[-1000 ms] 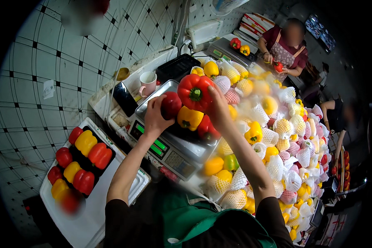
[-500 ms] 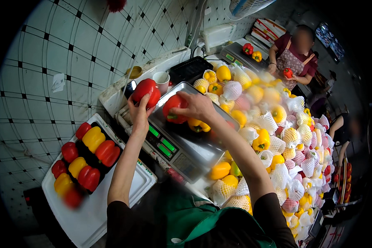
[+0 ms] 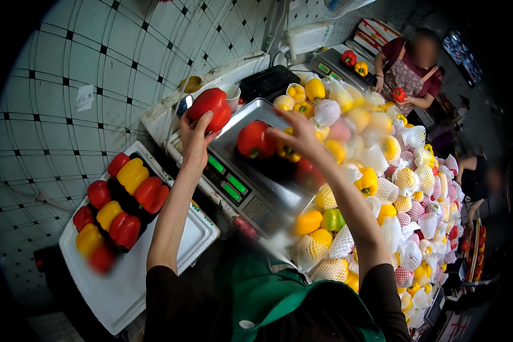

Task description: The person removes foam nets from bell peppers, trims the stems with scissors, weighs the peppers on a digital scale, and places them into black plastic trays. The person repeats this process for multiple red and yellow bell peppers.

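Note:
A red bell pepper [image 3: 210, 109] is held up in my left hand [image 3: 194, 142], its fingers wrapped around the lower side, above the back edge of the weighing scale [image 3: 279, 202]. On a dark tray on the scale's metal pan lie another red bell pepper [image 3: 254, 138], a yellow bell pepper [image 3: 289, 153] and a blurred red one [image 3: 309, 174] partly behind my right arm. My right hand [image 3: 303, 137] hovers over the yellow pepper with fingers spread, its fingertips just right of the red one. Whether it touches the yellow pepper is hidden.
On the left, a white tray [image 3: 111, 299] bears rows of red and yellow peppers. A large heap of peppers in foam nets [image 3: 404, 182] fills the right. Behind the scale stand a cup [image 3: 231, 94] and black trays [image 3: 268, 82]. A co-worker [image 3: 410, 77] holds a red pepper by another scale.
My right hand has let go of the red pepper on the tray and drawn away to the right, its fingers opening. My left hand still holds its pepper.

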A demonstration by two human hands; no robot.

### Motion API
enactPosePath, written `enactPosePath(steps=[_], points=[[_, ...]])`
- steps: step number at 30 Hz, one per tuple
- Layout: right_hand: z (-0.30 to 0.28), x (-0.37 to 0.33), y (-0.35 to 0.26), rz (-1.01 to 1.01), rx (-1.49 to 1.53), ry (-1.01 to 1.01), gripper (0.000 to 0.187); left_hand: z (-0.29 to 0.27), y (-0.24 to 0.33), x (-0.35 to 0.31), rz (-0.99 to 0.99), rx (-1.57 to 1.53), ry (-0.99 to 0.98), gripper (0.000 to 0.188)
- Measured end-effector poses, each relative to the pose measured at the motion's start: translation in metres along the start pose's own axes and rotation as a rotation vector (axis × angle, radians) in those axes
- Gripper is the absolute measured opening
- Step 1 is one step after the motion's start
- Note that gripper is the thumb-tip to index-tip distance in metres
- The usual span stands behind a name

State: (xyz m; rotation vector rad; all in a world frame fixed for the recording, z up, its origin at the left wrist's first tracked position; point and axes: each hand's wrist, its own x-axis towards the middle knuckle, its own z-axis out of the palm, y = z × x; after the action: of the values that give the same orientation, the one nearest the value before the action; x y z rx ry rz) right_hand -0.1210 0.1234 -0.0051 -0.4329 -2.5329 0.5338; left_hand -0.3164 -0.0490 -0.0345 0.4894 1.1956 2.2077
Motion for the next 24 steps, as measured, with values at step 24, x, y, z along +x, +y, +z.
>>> enactPosePath(steps=[24], points=[[-0.064, -0.095, 0.016, 0.542, 0.581, 0.362, 0.029, 0.040, -0.025, 0.089, 0.370, 0.962, -0.338, 0.077]])
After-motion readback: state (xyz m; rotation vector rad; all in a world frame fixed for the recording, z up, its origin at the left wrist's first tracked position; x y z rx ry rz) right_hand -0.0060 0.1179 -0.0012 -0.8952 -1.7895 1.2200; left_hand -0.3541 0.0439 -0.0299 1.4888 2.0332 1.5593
